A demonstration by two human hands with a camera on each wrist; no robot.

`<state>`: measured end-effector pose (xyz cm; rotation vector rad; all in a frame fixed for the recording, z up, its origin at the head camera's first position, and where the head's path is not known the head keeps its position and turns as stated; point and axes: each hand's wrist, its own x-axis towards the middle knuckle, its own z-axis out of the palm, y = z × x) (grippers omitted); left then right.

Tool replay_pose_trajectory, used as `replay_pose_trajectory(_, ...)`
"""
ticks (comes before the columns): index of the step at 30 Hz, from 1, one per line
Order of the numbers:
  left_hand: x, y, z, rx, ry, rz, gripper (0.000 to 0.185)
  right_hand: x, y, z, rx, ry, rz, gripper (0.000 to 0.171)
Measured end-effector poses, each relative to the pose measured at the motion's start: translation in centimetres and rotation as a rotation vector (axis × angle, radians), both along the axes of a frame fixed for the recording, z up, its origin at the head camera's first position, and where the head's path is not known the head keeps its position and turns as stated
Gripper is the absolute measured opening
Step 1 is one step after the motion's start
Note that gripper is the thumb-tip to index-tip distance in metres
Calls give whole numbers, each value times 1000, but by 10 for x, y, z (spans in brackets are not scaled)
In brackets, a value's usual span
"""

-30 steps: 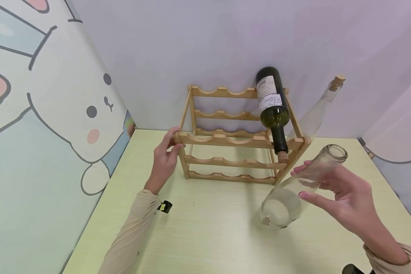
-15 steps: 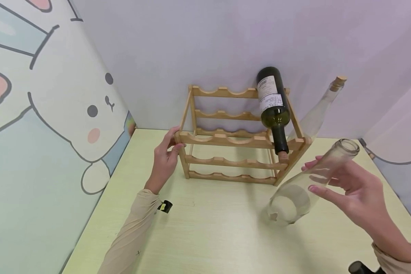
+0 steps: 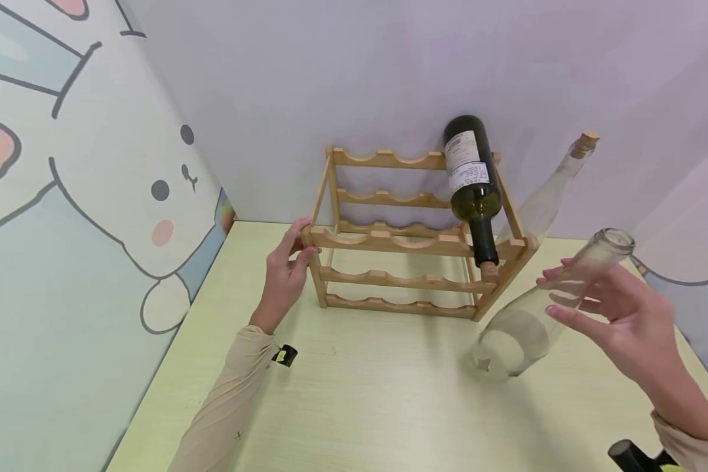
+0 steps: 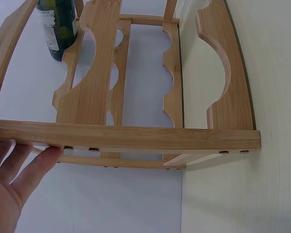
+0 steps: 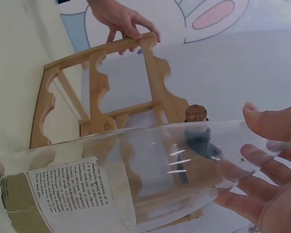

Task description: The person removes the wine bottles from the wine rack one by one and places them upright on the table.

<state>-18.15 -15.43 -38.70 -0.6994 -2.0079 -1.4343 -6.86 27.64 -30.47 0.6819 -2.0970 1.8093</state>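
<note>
Right hand (image 3: 616,314) holds an empty clear glass bottle (image 3: 543,311) tilted above the desk (image 3: 377,393), just right of the wooden wine rack (image 3: 413,239), whose left front corner the left hand (image 3: 283,272) grips.

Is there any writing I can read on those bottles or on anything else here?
Dark bottle: white label with print, too small to read.
Clear bottle, held by the right hand: torn paper label with lines of small print, too blurred to quote.
Wooden rack: no writing visible.
</note>
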Motion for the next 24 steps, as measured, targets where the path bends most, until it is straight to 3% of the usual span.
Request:
replay_pose_trajectory(5, -1, 0, -1, 3, 6, -1, 47, -1, 3, 5, 91, -44, -106, 48)
replay_pose_trajectory(13, -1, 0, -1, -4, 7, 7, 48, -9, 14, 3, 16, -42, -71, 43)
replay_pose_trajectory(16, -1, 1, -1, -9, 12, 12, 48, -11, 18, 3, 65, -61, -127, 46)
replay_pose_trajectory(20, -1, 2, 0, -15, 20, 19, 48, -15, 25, 1, -10, -70, -95, 52)
replay_pose_trajectory(24, 9, 7, 14, -21, 27, 21, 45, -21, 30, -1, -132, -58, -21, 53)
